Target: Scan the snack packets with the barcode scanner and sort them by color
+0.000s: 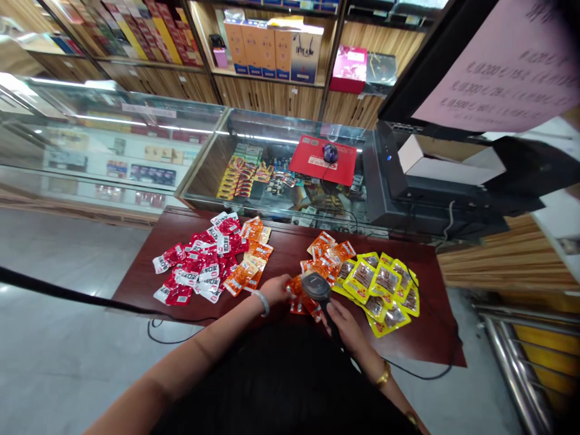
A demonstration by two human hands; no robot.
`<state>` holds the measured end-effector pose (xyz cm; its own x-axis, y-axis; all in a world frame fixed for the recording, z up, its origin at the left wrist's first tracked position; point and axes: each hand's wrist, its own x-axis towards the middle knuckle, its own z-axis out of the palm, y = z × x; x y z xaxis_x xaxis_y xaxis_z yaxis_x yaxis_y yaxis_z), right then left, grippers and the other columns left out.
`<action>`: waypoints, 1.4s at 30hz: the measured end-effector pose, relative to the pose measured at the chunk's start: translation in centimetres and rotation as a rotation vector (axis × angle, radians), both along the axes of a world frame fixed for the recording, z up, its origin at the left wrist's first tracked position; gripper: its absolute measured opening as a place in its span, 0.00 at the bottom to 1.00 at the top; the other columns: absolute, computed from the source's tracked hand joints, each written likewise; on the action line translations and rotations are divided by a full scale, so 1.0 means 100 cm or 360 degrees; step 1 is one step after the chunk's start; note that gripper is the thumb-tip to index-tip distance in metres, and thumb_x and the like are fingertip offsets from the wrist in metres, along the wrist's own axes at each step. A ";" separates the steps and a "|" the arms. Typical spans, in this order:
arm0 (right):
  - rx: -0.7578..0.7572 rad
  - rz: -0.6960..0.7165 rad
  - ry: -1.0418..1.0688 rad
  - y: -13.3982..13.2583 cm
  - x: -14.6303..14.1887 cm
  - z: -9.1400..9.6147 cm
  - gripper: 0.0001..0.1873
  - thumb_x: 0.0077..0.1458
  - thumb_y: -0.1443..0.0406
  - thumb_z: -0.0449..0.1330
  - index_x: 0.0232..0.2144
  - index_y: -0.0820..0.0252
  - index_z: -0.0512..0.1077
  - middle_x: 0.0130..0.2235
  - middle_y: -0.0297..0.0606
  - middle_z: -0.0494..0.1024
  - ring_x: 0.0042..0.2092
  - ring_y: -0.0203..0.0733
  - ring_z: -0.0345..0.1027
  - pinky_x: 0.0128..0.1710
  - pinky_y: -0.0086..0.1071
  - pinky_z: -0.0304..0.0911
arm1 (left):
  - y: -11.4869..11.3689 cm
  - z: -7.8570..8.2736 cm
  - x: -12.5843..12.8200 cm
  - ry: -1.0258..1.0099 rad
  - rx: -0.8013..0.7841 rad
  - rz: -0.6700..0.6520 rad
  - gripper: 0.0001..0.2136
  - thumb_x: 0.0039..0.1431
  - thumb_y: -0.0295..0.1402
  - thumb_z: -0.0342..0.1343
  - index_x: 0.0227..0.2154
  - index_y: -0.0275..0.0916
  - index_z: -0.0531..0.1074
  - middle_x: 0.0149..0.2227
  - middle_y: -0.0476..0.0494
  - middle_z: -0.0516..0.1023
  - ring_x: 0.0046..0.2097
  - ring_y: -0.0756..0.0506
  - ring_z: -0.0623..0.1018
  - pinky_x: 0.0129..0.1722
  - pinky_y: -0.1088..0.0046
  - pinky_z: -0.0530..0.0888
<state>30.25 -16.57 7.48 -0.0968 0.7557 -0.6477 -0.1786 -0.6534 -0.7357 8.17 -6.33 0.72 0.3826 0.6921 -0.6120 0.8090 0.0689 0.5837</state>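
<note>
My right hand (347,323) grips the handle of a dark barcode scanner (317,287), its head pointing down at the table. My left hand (277,289), with a pale bangle on the wrist, pinches an orange snack packet (295,289) right beside the scanner head. Both hands hover over the near edge of a dark red table (290,244). Red packets (199,266) lie in a pile at the left, orange packets (251,254) in the middle, more orange packets (328,251) just beyond the scanner, and yellow packets (385,290) at the right.
A glass display counter (272,163) stands behind the table, with a red mouse pad (312,160) and a mouse on it. A black monitor and a box (435,163) sit at the right. Shelves of boxed goods line the back wall. A black cable (67,293) crosses the floor at the left.
</note>
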 end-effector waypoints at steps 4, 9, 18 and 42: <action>-0.0058 -0.0018 -0.0010 -0.001 0.005 -0.003 0.30 0.48 0.43 0.61 0.45 0.58 0.71 0.23 0.30 0.70 0.22 0.33 0.58 0.20 0.26 0.51 | 0.004 -0.008 0.019 -0.0153 0.0132 -0.0190 0.20 0.44 0.38 0.64 0.43 0.42 0.72 0.39 0.47 0.78 0.40 0.46 0.76 0.39 0.73 0.70; -0.0013 0.0015 0.0006 0.004 0.001 -0.001 0.27 0.49 0.44 0.61 0.41 0.58 0.71 0.22 0.29 0.68 0.21 0.33 0.56 0.20 0.27 0.49 | 0.048 -0.004 -0.013 0.0126 0.0651 0.0152 0.15 0.53 0.39 0.58 0.43 0.41 0.73 0.44 0.42 0.76 0.48 0.43 0.73 0.50 0.68 0.68; -0.0016 0.0081 0.0036 0.015 -0.014 -0.008 0.31 0.47 0.43 0.61 0.45 0.58 0.70 0.22 0.30 0.70 0.20 0.33 0.57 0.20 0.27 0.51 | 0.146 0.005 -0.072 0.0898 0.0731 0.0301 0.25 0.56 0.37 0.52 0.58 0.46 0.62 0.66 0.39 0.54 0.64 0.33 0.54 0.57 0.52 0.58; 0.0222 0.0053 0.0043 0.035 -0.025 0.022 0.23 0.51 0.44 0.59 0.32 0.57 0.68 0.22 0.28 0.67 0.21 0.33 0.56 0.23 0.29 0.53 | 0.077 0.036 -0.003 0.0120 0.0539 -0.0081 0.16 0.54 0.38 0.57 0.46 0.40 0.70 0.41 0.42 0.78 0.44 0.43 0.77 0.43 0.72 0.69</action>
<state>27.79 -13.10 9.65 -0.1391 0.8345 -0.5331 -0.1796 -0.5507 -0.8152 7.88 1.39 4.36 0.3843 0.8419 -0.3789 0.8481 -0.1598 0.5052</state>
